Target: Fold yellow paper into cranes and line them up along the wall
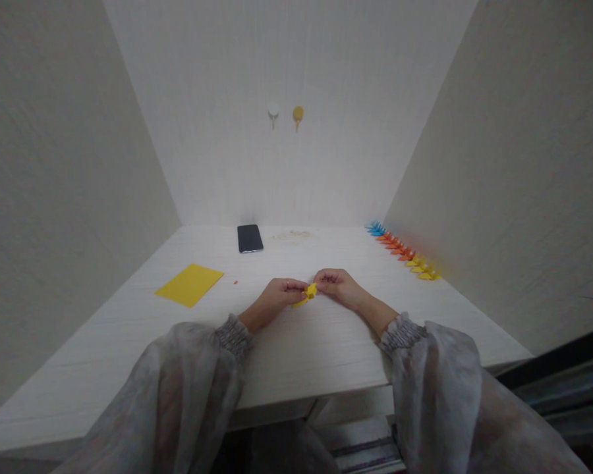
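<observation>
Left hand (pixel 275 299) is pinching a small folded yellow paper piece (pixel 311 291), right of the flat yellow paper square (pixel 190 284). Right hand (pixel 340 288): fingers bunched narrow by the piece, can't tell if it's gripping too.

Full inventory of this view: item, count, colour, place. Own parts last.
Table: one, white, centre
Walls: three, whitish, back and sides
Folded paper: one, yellow, front centre
Sheet: one visible, yellow, table left
Scrap: one, orange, right of sheet
Phone: one, black, table rear
Paper figures: several, blue, orange, yellow, row along right wall
Hooks: two, white and gold, back wall
Stain: one, tan, table rear
Under-table items: count unclear, grey and black, below
Sleeves: two, grey, lower left and right
Ring: one, colour unclear, left hand
Left hand: one, holding folded paper
Right hand: one, touching folded paper
</observation>
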The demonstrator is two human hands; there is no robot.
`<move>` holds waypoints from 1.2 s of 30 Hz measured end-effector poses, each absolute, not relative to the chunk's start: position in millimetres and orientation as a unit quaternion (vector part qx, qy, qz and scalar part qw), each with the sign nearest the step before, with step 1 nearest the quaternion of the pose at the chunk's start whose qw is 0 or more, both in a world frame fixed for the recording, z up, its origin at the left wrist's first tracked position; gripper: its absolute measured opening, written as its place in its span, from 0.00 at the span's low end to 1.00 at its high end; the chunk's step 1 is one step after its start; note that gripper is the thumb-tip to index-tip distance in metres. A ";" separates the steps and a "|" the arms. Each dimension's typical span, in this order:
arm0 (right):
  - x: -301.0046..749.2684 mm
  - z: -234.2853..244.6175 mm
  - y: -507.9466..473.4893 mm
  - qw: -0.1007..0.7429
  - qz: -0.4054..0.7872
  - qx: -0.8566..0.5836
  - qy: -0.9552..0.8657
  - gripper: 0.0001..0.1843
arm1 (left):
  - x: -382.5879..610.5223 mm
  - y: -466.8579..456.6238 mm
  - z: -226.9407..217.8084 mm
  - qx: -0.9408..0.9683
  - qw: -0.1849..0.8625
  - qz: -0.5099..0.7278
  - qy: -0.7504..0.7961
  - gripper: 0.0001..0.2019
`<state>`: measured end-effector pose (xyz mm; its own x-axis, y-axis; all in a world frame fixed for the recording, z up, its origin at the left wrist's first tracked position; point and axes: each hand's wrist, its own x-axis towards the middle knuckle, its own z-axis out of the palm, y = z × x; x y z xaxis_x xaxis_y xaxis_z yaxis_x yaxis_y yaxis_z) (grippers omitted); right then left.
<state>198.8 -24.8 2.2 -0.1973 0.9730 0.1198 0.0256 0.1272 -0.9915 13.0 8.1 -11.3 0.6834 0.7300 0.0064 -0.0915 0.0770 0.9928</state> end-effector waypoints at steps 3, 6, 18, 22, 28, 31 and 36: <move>199.3 2.9 -25.8 0.454 0.523 -0.419 -0.588 0.11 | 14.0 8.6 -12.9 0.600 0.690 0.304 0.268 0.12; 199.4 3.9 -26.1 0.435 0.542 -0.411 -0.590 0.11 | 14.7 8.2 -13.3 0.591 0.707 0.293 0.255 0.12; 198.6 6.9 -28.1 0.376 0.597 -0.405 -0.582 0.12 | 15.5 4.0 -11.2 0.589 0.722 0.256 0.259 0.13; 199.1 7.2 -28.2 0.360 0.604 -0.399 -0.589 0.12 | 15.4 3.8 -11.6 0.588 0.728 0.248 0.252 0.14; 196.7 12.0 -30.9 0.362 0.592 -0.408 -0.593 0.11 | 15.4 3.0 -10.0 0.598 0.714 0.250 0.264 0.13; 196.0 15.1 -32.3 0.349 0.582 -0.418 -0.604 0.10 | 15.1 1.3 -6.4 0.601 0.710 0.248 0.270 0.12; 197.0 13.7 -32.0 0.339 0.587 -0.411 -0.609 0.11 | 15.0 0.5 -4.5 0.596 0.718 0.240 0.269 0.12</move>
